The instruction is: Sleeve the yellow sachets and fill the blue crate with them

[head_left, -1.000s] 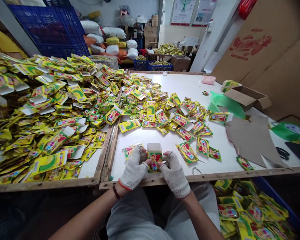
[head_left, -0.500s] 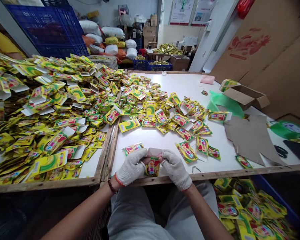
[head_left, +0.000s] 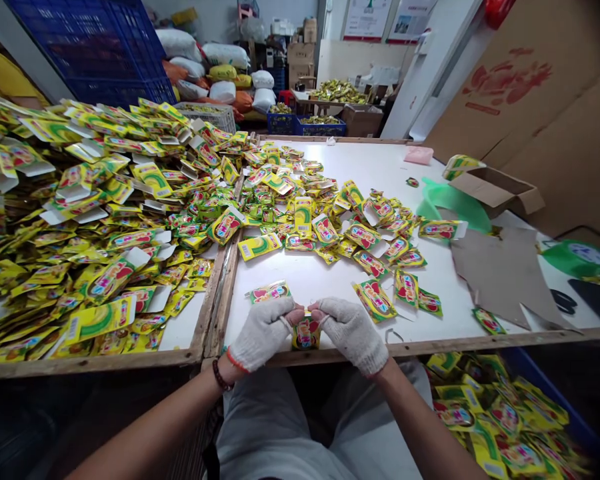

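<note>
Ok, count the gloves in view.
2: one on the left hand, one on the right hand, both hands holding the same box. Others may be hidden.

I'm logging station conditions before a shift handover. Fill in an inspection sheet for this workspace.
Surface: white tabletop with a wooden rim.
Job's things: small printed box, its top hidden; a heap of similar packs at left.
Clutter: torn grey cardboard, open carton and green roll at right.
Grip: gloved left hand and right hand both pinch the box near its top.
Cables: nothing seen on the tabletop.
Surroundings: blue crates, stacked sacks; a person's yellow sleeve at far left.
</note>
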Demonstrator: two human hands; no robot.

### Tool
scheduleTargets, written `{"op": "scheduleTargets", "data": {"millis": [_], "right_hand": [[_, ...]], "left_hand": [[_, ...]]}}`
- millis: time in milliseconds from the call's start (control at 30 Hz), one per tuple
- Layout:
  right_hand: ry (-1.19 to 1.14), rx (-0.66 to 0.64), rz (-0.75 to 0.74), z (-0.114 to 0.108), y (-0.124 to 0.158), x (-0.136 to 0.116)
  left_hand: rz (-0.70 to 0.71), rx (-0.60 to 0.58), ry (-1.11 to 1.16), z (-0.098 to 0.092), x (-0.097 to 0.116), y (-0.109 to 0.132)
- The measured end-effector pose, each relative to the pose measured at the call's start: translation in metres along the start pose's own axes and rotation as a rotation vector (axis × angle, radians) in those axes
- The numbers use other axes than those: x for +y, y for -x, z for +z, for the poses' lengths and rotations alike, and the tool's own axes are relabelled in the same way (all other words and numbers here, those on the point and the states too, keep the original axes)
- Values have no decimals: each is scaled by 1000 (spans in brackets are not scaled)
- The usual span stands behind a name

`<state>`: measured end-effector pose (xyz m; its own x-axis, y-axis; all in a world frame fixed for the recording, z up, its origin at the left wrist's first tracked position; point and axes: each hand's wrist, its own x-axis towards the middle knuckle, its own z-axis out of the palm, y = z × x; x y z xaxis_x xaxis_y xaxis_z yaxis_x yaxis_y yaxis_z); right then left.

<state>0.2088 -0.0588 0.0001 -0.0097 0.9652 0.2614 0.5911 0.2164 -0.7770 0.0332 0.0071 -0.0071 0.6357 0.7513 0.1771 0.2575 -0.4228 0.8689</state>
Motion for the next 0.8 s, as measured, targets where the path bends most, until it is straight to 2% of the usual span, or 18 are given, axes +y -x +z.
{"op": "scheduleTargets", "data": {"millis": [100,233,300,367,433,500,567,733,800], "right_hand": [[-26,-17,61,-2,-5,-2],[-22,-7,53,-1,-9,0],[27,-1,0,-2,-8,1],[67,-13,-73,-3,-4,3],[70,-38,-173,-3,3,8],[69,-55,-273,-2,12,15],[82,-53,-328,0,19,23],[-4,16,-278,5,22,29],[-46,18,-263,5,20,27]], "left_hand": [[-76,-68,4,-10,9,-6],[-72,-95,-20,-14,8,-10],[-3,-79,-22,-12,2,-7],[133,-48,-43,-9,-4,-2],[267,-40,-79,-7,-8,4],[337,-53,-110,-6,-7,10],[314,-74,-110,-6,-3,11],[61,-149,-5,-12,4,3],[130,-154,-73,-13,0,2]]}}
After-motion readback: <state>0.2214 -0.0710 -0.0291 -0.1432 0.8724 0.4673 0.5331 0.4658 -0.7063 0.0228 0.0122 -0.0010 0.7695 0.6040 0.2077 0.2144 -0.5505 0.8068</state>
